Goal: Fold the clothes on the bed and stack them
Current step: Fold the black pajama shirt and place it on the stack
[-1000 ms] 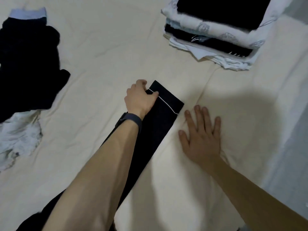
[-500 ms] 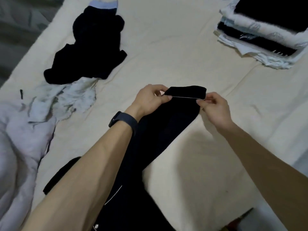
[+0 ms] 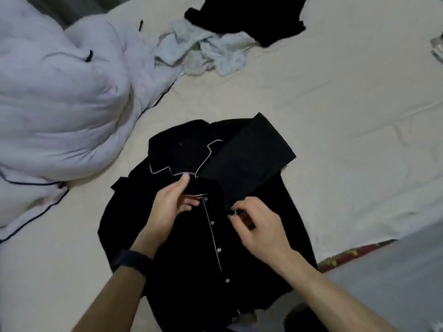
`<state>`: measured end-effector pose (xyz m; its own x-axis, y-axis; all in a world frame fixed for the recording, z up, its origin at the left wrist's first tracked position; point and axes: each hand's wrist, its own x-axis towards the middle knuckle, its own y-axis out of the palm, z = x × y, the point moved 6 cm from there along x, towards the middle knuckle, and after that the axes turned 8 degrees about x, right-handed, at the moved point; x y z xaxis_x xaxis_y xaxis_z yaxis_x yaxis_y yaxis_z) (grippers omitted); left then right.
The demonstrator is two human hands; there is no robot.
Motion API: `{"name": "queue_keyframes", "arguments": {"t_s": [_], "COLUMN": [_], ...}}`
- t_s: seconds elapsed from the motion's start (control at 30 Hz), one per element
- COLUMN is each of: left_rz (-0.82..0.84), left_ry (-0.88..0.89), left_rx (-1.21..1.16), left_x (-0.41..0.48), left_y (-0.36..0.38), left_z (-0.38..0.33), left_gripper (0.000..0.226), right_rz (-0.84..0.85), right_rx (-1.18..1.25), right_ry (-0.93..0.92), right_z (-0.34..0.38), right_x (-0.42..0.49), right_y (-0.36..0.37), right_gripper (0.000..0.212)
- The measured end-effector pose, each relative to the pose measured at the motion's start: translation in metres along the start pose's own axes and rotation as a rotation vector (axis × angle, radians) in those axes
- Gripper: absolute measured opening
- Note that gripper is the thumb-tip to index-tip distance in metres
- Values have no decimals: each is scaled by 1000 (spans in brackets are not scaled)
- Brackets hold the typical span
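On the bed, left hand and right hand fingers pinch the black shirt at its cuff.

Both forearms reach forward, the left hand and the right hand each pinching the black white-piped sleeve cuff between thumb and curled fingers.

Two hands, left hand and right hand; one black shirt with four buttons; one pale crumpled garment, one black heap far; one quilt left.
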<state>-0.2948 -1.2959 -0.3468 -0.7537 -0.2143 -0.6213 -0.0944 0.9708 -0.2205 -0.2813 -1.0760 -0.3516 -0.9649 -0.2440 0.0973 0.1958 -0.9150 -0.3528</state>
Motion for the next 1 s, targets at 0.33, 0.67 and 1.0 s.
{"name": "queue_keyframes", "arguments": {"t_s": [0.33,0.67,1.0], "left_rz": [-102,-104,-96], "left_ry": [-400,-62,22], "left_rx": [500,877,741], "left_x": [-86,23,223], "left_y": [-92,-48,41], "left_z": [288,172,28], "left_gripper": [29,33,71], "right_rz": [1083,16,-327], "right_rx": [-410,-1,999], "right_ry": [490,957,1425], "right_z": [-73,-150,-209], "right_x": [-201,-70,47], "right_y": [180,71,61], "right_gripper": [67,39,31]}}
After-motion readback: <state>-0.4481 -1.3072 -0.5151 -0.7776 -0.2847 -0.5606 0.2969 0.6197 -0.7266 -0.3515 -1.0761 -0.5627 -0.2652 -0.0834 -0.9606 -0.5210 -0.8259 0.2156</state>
